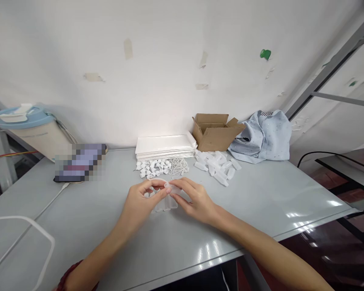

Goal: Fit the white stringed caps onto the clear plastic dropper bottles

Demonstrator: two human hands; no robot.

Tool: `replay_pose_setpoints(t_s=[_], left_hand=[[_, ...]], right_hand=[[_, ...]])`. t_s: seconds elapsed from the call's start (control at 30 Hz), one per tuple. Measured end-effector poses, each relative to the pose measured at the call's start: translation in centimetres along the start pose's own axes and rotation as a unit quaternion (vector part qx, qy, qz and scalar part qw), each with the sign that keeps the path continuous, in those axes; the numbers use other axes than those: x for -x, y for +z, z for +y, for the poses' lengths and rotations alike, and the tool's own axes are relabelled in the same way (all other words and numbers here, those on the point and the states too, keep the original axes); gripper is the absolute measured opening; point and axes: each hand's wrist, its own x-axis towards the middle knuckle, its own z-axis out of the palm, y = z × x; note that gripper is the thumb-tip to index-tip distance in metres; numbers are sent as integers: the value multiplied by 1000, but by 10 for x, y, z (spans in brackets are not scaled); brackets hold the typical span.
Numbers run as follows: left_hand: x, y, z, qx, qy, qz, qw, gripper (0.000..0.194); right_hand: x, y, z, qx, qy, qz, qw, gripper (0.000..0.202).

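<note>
My left hand (145, 199) and my right hand (197, 199) meet over the middle of the grey table. Between them is a small translucent tube (175, 188); the right fingers are closed on its body and the left fingertips pinch its end, where a thin white loop shows. Under and beside my hands lie several clear tubes (166, 203), partly hidden by the fingers. Just beyond them are a heap of small white caps (153, 166) and a tangle of thin white strings (179, 166). More translucent tubes (219, 166) are piled to the right.
White flat packs (165, 146) are stacked against the wall, beside an open cardboard box (216, 139) and a light blue cloth (265, 137). At the left are a phone (81, 162) with a white cable (45, 208) and a cream tub (39, 135) with a blue lid.
</note>
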Motion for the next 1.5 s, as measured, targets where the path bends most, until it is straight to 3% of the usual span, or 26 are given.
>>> replay_pose_setpoints(t_s=[0.13,0.23,0.3,0.4,0.5,0.7,0.8,0.9,0.97,1.1,1.17,1.5], left_hand=[[3,2,0,-45,54,15,997,19],[4,3,-3,-63,102,10,993,18],[5,4,-5,-86,146,27,985,19],[6,7,-7,-137,244,67,958,25],[7,9,-7,-167,328,79,926,28],[8,10,-7,-197,362,67,909,42],[7,11,-7,-199,369,65,905,43],[6,11,-8,-201,371,65,904,42],[5,11,-9,-204,375,64,902,41],[5,12,-13,-208,388,56,896,42],[4,13,-15,-210,387,58,896,45],[1,16,-14,-210,408,78,885,46]], right_hand=[[-5,-4,-5,-125,115,11,985,24],[-12,-12,-8,-314,233,-5,920,26],[-16,-17,-7,-411,274,-17,869,27],[-19,-19,-5,-499,300,-34,812,28],[-18,-18,-4,-545,318,-49,774,30],[-17,-15,-5,-585,314,-71,744,29],[-17,-15,-5,-592,306,-86,741,28],[-17,-15,-7,-572,307,-87,756,29],[-17,-16,-8,-533,303,-78,786,28],[-15,-14,-8,-389,274,-33,879,31],[-14,-13,-8,-339,264,-13,903,34],[-15,-16,-13,-365,290,-2,885,30]])
